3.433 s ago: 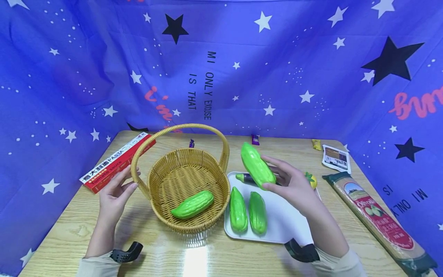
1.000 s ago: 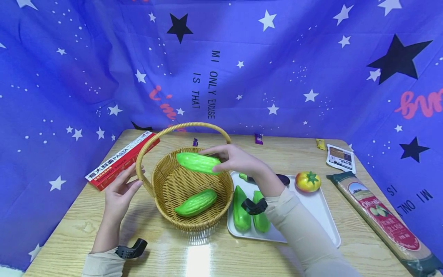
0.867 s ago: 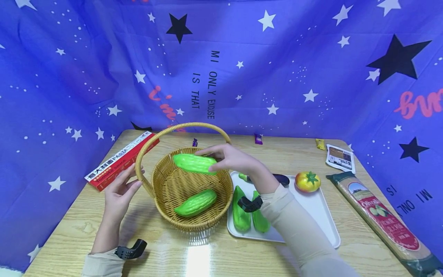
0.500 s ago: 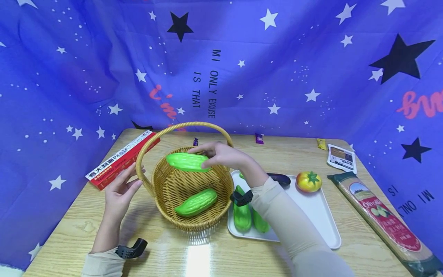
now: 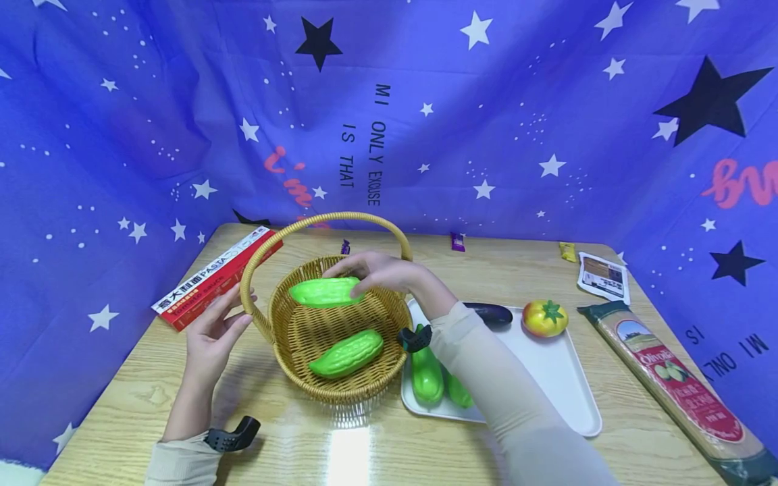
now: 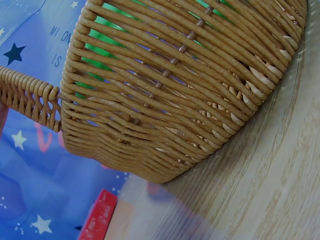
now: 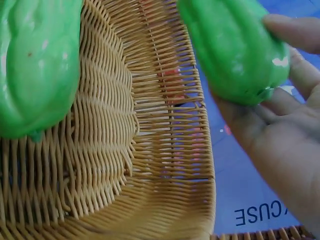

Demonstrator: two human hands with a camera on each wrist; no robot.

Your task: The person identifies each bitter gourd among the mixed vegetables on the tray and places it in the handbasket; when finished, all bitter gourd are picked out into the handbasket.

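My right hand (image 5: 392, 273) holds a green bitter melon (image 5: 322, 292) by one end, thumb on the near side, over the back part of the wicker basket (image 5: 322, 327). In the right wrist view that bitter melon (image 7: 235, 50) overlaps the basket rim, its blunt end between thumb and fingers. A second bitter melon (image 5: 346, 354) lies on the basket floor, toward the front. My left hand (image 5: 209, 337) grips the lower left of the basket's arched handle (image 5: 249, 270), thumb in front and fingers partly hidden behind. From the left wrist, mostly the woven basket wall (image 6: 175, 75) shows.
Right of the basket, a white tray (image 5: 553, 378) bears green vegetables (image 5: 427, 378) partly covered by my right arm, an eggplant (image 5: 489, 314) and a tomato (image 5: 545, 318). A pasta box (image 5: 213, 277) lies left; a long noodle bag (image 5: 675, 385) lies far right. Small candies (image 5: 458, 241) line the back.
My right hand has carried the bitter melon leftward from above the tray to over the basket, and lately a little lower. The left hand keeps its place at the handle.
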